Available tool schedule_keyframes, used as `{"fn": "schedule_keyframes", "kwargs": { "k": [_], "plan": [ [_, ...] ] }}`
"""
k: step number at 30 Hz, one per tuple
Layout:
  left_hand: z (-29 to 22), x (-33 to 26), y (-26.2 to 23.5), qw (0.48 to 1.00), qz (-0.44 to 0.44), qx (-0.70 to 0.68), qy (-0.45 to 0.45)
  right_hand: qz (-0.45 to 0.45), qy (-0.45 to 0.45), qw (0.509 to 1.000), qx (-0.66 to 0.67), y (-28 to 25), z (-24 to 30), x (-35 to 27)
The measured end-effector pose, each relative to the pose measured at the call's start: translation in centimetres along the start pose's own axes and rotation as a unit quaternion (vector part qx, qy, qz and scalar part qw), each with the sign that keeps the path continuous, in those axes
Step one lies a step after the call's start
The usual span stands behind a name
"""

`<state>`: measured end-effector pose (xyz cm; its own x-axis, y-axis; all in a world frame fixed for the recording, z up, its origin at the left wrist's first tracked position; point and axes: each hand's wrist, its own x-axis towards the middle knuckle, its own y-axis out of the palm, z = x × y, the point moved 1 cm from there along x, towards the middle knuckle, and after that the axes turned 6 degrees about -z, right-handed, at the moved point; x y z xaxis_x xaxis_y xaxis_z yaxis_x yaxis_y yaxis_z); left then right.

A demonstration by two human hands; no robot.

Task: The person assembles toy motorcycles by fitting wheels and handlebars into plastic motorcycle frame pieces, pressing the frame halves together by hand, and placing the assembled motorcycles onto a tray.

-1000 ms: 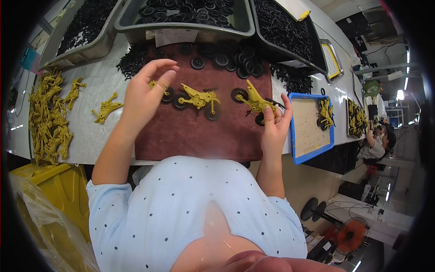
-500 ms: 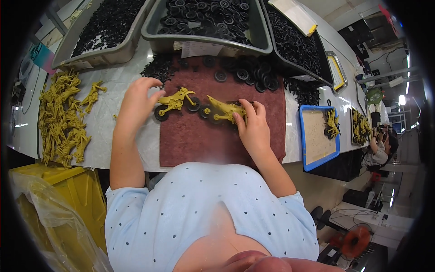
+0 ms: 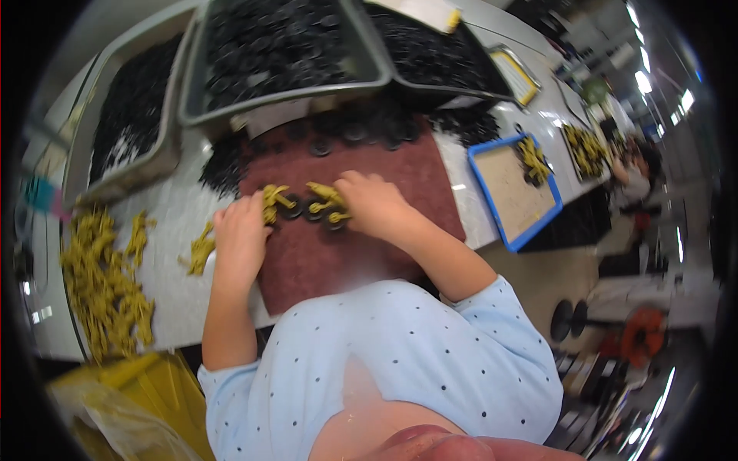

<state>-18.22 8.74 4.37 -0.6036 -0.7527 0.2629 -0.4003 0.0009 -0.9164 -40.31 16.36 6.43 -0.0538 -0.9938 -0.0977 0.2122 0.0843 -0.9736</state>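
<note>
My left hand [image 3: 242,224] is closed over the rear of a yellow toy motorcycle [image 3: 274,200], whose black wheel shows at its right. My right hand [image 3: 374,204] has its fingers curled around the right end of another yellow toy motorcycle [image 3: 327,192] with black wheels. Both toys are over the dark red cloth [image 3: 346,265], close together with the wheels almost meeting. My fingertips are partly hidden, and the picture is blurred. Beside my left wrist, loose yellow toy parts [image 3: 200,250] lie on the table.
Yellow parts [image 3: 104,284] are heaped at the left. Grey bins [image 3: 288,100] of black parts stand behind the cloth, with loose black wheels [image 3: 354,132] before them. A blue-rimmed tray [image 3: 503,230] at the right holds a yellow toy. Another person [image 3: 636,173] sits farther right.
The whole view has tilted and shifted. My left hand has come down over its motorcycle, and the two toys are nearer each other. Yellow parts now show beside my left wrist.
</note>
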Motion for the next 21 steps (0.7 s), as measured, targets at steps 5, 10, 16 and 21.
{"fn": "schedule_keyframes", "kwargs": {
  "k": [5, 10, 16, 21],
  "plan": [
    [-0.1, 0.1, 0.5, 0.999, -0.007, 0.045, -0.015, -0.014, 0.012, 0.998, 0.065, -0.5, -2.0, -0.3],
    [-0.6, 0.8, 0.1, 0.998, 0.008, 0.054, -0.015, -0.148, 0.064, 0.970, 0.182, -1.9, -10.5, -2.1],
    [-1.3, 1.2, -0.4, 0.998, 0.019, 0.034, -0.048, -0.234, 0.441, 0.866, -0.015, -7.3, -25.0, -7.8],
    [-6.1, 4.2, -1.3, 0.995, -0.049, -0.036, 0.077, -0.213, 0.519, 0.822, -0.096, -5.5, -33.9, -9.6]
  ]
}}
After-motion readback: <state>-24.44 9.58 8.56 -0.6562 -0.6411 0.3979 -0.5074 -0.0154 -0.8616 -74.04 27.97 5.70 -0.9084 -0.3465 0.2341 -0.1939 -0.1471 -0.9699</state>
